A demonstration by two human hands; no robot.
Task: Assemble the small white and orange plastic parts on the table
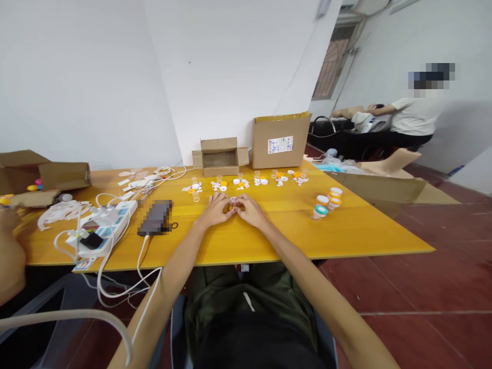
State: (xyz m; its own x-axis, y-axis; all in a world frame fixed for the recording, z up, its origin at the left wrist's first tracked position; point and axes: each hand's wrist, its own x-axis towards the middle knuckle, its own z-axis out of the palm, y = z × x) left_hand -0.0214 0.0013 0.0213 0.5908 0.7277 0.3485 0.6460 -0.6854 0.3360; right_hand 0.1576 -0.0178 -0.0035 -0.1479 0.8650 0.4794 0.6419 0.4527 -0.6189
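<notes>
My left hand (217, 210) and my right hand (249, 211) meet over the middle of the yellow table (284, 236). Both have their fingers closed round a small white-and-orange plastic piece (231, 208), mostly hidden by the fingertips. Just beyond them lie several little groups of white and orange plastic parts (220, 186), with small clear cups among them. One clear cup (196, 197) stands left of my left hand. Off to the right, several small jars with white, orange and teal lids (322, 209) stand close together, some stacked.
An open cardboard box (220, 160) and a larger carton (280, 143) stand at the back. On the left are a phone (155, 217), a power strip (111, 225) and loose white cables. Another person's arm (11, 256) reaches in at far left; a person (415, 115) sits back right.
</notes>
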